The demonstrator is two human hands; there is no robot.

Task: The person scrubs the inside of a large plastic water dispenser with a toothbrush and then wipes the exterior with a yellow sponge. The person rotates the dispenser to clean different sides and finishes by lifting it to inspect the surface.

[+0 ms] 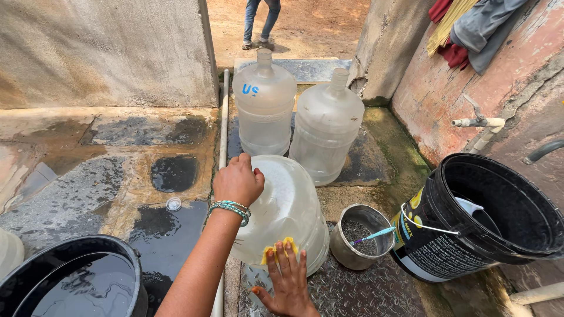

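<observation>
1. Tipped water jug (285, 205): large, translucent, lying on its side on the wet metal plate (346, 290), base toward the camera; its neck is hidden behind its own body.
2. Left hand (237, 181): rests on the jug's upper left shoulder, fingers curled together against the plastic; beaded bangles at the wrist.
3. Right hand (288, 282): fingers spread apart, pressing a yellow cloth (275, 250) flat on the jug's lower near face; most of the cloth is covered.
4. Steel pot (359, 236): just right of the jug, holding dark grit, possibly sand or ash, and a pale blue brush handle (376, 235).
5. Black bucket (482, 220): further right of the jug, tilted, a white object partly seen inside.
6. Two upright jugs (294, 111): behind the tipped jug, uncapped, seemingly empty.
7. Black tub (76, 282): left of the jug, filled with water, cut off by the frame.
8. Small cap (173, 203): on wet ground left of the jug.
</observation>
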